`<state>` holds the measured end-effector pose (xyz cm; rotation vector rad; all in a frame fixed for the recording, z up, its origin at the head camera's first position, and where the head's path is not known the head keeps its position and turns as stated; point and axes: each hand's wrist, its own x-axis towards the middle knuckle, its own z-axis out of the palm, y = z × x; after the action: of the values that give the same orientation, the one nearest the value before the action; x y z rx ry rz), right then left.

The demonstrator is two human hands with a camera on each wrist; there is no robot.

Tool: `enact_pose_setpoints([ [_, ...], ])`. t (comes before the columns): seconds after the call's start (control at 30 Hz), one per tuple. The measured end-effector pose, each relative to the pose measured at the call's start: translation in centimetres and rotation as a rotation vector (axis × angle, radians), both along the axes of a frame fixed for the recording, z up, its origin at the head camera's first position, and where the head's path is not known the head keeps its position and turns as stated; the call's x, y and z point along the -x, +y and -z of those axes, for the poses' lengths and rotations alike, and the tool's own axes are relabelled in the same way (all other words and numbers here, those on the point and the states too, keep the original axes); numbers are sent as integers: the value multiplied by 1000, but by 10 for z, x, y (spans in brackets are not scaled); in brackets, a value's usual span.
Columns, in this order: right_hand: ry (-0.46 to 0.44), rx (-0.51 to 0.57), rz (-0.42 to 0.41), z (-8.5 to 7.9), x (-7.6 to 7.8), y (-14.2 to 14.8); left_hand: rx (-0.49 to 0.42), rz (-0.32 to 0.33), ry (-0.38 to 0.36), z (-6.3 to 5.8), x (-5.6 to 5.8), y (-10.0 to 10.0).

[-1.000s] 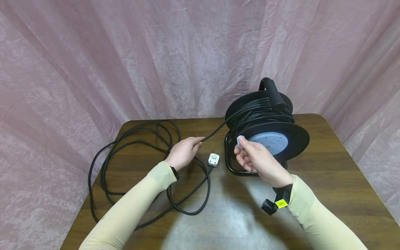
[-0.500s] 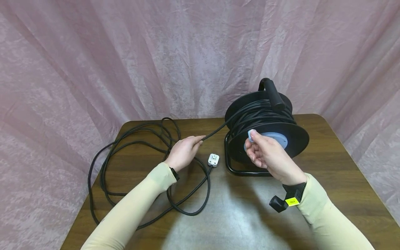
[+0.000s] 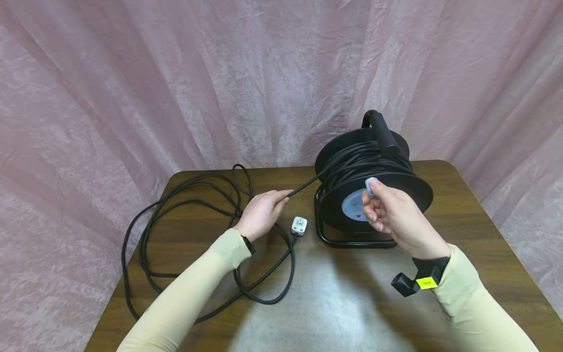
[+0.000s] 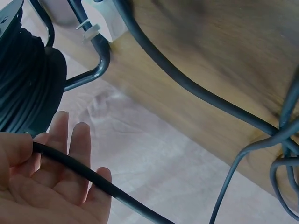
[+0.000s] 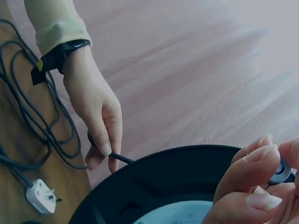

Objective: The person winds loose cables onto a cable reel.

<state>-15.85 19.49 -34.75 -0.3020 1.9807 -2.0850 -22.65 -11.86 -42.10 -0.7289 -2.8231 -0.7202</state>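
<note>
A black cable reel [image 3: 331, 208] stands on its tube frame at the back right of the table, wound with black cable. In the head view my right hand [image 3: 398, 217] pinches a small light-blue crank knob [image 3: 368, 184] in front of the reel's side disc. The right wrist view shows fingers curled about that knob [image 5: 281, 171]. To the left of the reel, my left hand [image 3: 260, 213] holds the black cable [image 3: 304, 186] that runs onto the drum. Thumb and forefinger pinch this cable [image 4: 70, 162], and the other fingers lie loosely under it.
Loose loops of cable [image 3: 142, 254] spread over the left of the wooden table [image 3: 462, 244]. A white plug [image 3: 299, 225], pins up, lies between my hands. The reel's carrying handle [image 3: 383, 134] rises above the drum. A pink curtain [image 3: 264, 88] hangs behind.
My right hand has moved right and slightly up with the knob, across the reel's disc. My left hand stays nearly in place on the cable. A rear cable loop has shifted slightly.
</note>
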Motion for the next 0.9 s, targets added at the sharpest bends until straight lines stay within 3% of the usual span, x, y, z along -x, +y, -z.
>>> enact_pose_setpoints([
  [0.4, 64, -61, 37, -4, -2, 14, 28, 3, -1, 0, 1, 2],
  [0.9, 62, -63, 77, -3, -4, 33, 22, 11, -5, 2, 5, 2],
])
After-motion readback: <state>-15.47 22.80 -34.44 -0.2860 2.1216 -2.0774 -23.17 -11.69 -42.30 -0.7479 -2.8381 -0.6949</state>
